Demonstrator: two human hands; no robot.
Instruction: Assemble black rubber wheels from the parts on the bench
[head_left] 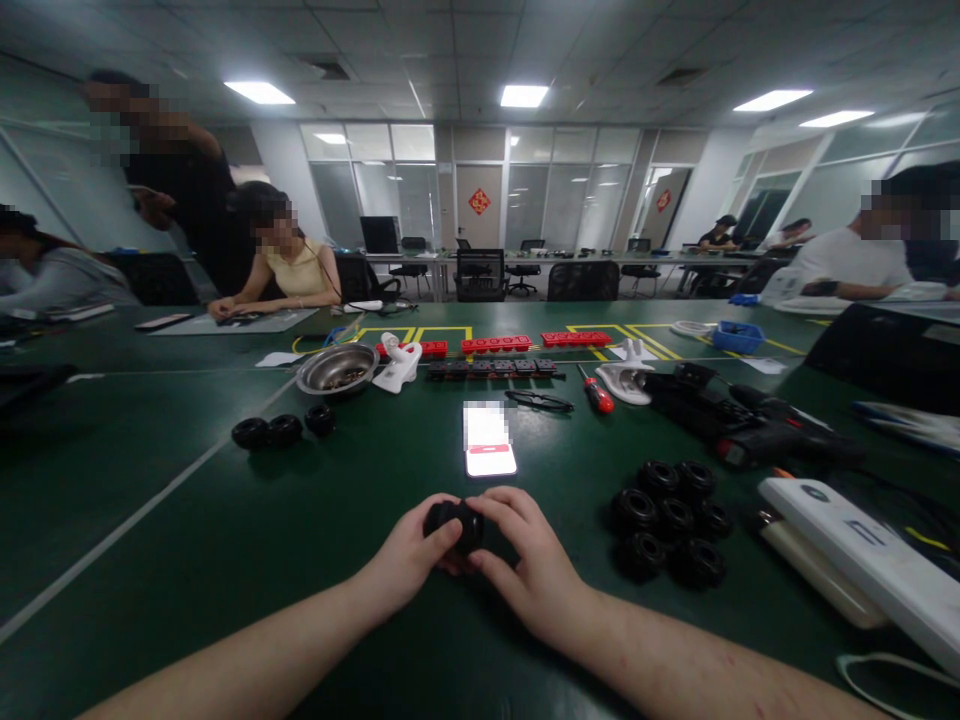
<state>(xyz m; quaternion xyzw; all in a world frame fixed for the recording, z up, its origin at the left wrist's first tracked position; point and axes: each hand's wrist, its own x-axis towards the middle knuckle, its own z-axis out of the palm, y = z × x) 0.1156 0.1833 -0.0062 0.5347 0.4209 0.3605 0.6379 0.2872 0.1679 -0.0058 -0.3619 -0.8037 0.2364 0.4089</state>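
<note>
Just below the lit phone, a small black tyre is held between my two hands. My left hand wraps its fingers round it from the left, thumb across the front. On the other side, my right hand closes its fingers and thumb on the tyre's right edge. Fingers cover much of its surface. A cluster of several similar black tyres lies on the table to the right of my right hand. Farther left, three more black tyres lie in a row.
Beyond the phone are a steel bowl with small parts, red trays, a black strip of parts, glasses and a red screwdriver. A black power tool and white device occupy the right. People sit across.
</note>
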